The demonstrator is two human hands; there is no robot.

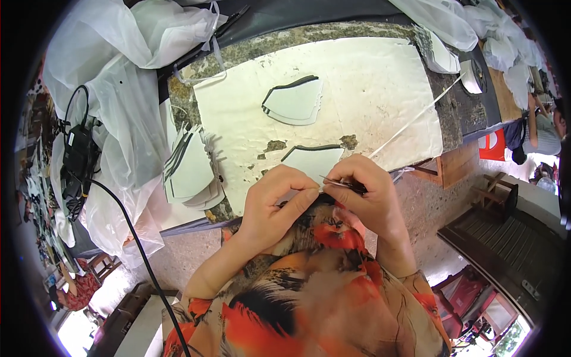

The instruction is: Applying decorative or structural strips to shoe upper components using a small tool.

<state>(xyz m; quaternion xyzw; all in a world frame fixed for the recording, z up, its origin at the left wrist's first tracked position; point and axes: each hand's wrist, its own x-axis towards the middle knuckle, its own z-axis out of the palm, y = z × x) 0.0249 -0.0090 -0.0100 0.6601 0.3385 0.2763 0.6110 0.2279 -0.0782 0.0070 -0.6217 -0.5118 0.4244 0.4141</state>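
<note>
My left hand [279,202] is closed, thumb and forefinger pinched together, and what sits between the tips is too small or hidden to name. Close beside it, my right hand [372,193] is closed around a small pointed metal tool [329,179], dark toward the palm; its exact kind is unclear. Just beyond my fingers lies a pale fan-shaped cut piece [312,159] with a dark strip along its far edge, partly covered by my hands. A similar cut piece [295,102] rests flat farther off. Something dark shows below my fingertips, mostly hidden.
A stained white sheet [369,77] covers the worktable. Overlapping pale pieces [193,172] lie at the left, with another stack [439,53] at the far right. White tape [410,122] runs from a roll [471,77]. Plastic bags [113,77] and a black cable [134,229] lie left.
</note>
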